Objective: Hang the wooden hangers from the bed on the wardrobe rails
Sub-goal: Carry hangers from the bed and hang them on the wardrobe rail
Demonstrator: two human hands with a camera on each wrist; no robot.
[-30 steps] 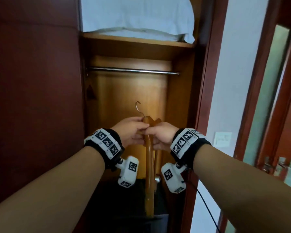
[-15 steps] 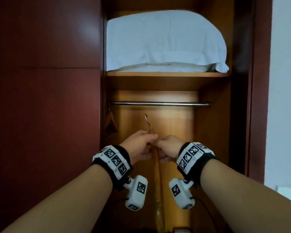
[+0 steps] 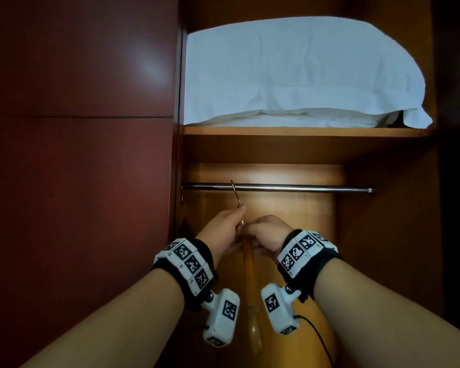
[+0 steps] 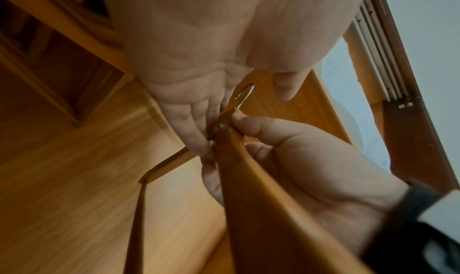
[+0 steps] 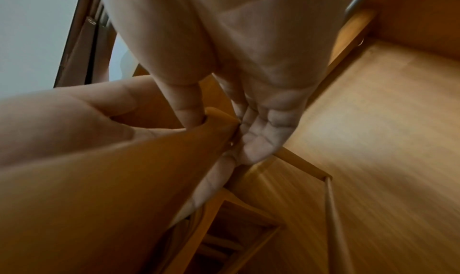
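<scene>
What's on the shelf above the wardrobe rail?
A white pillow lies on the wooden shelf, filling nearly its whole width. Anything behind the pillow is covered.

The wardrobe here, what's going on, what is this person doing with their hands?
A person is hanging a wooden hanger in the open wardrobe. Both hands grip it at the neck, the left hand on one side and the right hand on the other. Its metal hook is raised to the steel rail near the left end and overlaps it in the head view, but I cannot tell whether it has caught. A white pillow lies on the shelf above.
</scene>
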